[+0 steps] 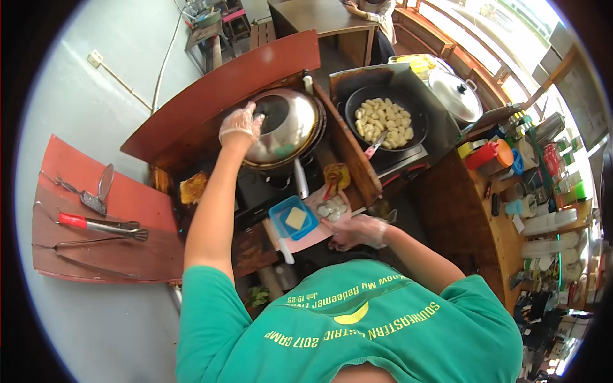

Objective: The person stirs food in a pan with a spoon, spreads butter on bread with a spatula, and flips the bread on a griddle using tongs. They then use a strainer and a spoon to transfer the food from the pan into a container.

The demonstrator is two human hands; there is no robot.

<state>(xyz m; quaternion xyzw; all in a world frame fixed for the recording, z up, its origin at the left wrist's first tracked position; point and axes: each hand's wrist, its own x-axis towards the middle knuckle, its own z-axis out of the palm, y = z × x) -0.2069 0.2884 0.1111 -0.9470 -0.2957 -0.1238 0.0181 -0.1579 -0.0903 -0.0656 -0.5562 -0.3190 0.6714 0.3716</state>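
Observation:
My left hand (237, 124), in a clear plastic glove, is closed on the dark knob of a domed metal lid (295, 118). The lid covers a pan whose handle (301, 179) points toward me. My right hand (357, 231), also gloved, is low beside a container of whitish pieces (332, 207); its fingers are too unclear to read. Left of that container, a blue tray (306, 225) holds a pale yellow block (296, 217). A knife with a white handle (287, 251) lies by the tray.
A black wok (418, 121) with pale oval pieces and a spoon stands right of a wooden divider (348, 137). Tongs (105, 225) hang on a red board at left. Bottles and cups crowd the right counter (498, 236). A person (381, 19) is beyond the stove.

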